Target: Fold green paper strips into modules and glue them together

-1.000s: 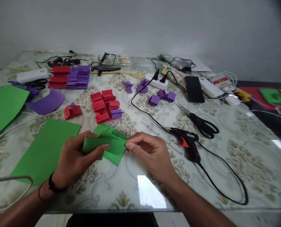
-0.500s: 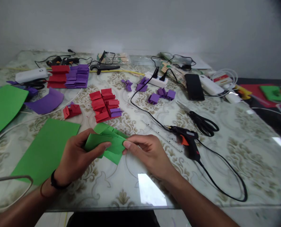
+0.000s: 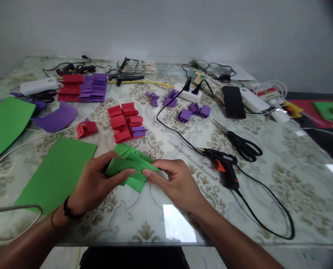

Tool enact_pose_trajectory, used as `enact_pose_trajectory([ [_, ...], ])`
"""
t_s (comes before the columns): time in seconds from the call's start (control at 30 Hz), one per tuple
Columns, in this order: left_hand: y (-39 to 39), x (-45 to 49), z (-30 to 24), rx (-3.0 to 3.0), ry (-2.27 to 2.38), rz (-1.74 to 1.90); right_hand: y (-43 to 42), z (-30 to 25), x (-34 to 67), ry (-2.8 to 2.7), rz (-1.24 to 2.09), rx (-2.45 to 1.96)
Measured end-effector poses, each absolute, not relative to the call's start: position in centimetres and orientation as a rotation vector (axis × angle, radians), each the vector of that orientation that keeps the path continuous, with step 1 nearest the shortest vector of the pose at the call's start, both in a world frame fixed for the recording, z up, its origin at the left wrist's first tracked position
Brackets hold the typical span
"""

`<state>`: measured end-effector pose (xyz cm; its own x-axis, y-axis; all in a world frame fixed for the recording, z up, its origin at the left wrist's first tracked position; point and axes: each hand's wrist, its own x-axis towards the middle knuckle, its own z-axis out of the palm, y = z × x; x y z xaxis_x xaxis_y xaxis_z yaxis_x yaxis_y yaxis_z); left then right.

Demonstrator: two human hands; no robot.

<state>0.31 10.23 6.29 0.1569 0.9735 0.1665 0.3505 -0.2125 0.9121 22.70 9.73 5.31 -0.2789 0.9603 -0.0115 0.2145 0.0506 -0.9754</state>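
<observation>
Between my two hands is a folded piece of green paper (image 3: 127, 169) with several creased layers, held just above the table. My left hand (image 3: 99, 181) grips its left part, thumb on the near face and fingers behind. My right hand (image 3: 174, 181) pinches the right edge, thumb in front; the fingers behind are partly hidden. A flat green sheet (image 3: 56, 168) lies under and beside my left forearm. Just beyond the folded paper sits a block of folded red paper pieces (image 3: 118, 121) with a purple piece (image 3: 139, 131) at its corner.
A black glue gun (image 3: 221, 162) with an orange trigger lies right of my hands, its cable looping toward the front edge. Scissors (image 3: 239, 142), a clear ruler (image 3: 193, 158), a phone (image 3: 233, 102) and a power strip (image 3: 187, 92) lie beyond. Purple folded pieces (image 3: 184, 115) are scattered mid-table.
My right thumb has slid left along the green paper, and its right edge now shows above that thumb. The whole view has shifted slightly.
</observation>
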Motion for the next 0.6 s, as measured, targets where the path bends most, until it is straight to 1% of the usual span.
enact_pose_trajectory([
  [0.1, 10.4, 0.4, 6.4, 1.513, 1.232, 1.097, 9.7, 5.3, 22.8, -1.570, 1.217, -1.189],
  [0.2, 10.9, 0.1, 6.4, 1.342, 1.061, 1.098, 10.0, 5.1, 23.0, -1.543, 1.113, -1.161],
  [0.33, 11.3, -1.0, 6.4, 1.338, 0.930, 1.153, 10.3, 4.8, 23.7, -1.557, 0.791, -1.023],
  [0.4, 11.3, -1.4, 6.3, 1.262, 0.939, 1.149, 10.4, 4.6, 24.2, -1.587, 0.629, -0.974],
  [0.47, 11.2, -1.7, 6.1, 1.192, 0.995, 1.078, 10.4, 4.4, 24.5, -1.627, 0.537, -0.945],
  [0.6, 11.3, -1.5, 5.9, 1.303, 1.067, 0.933, 10.3, 4.4, 24.6, -1.702, 0.520, -0.876],
])
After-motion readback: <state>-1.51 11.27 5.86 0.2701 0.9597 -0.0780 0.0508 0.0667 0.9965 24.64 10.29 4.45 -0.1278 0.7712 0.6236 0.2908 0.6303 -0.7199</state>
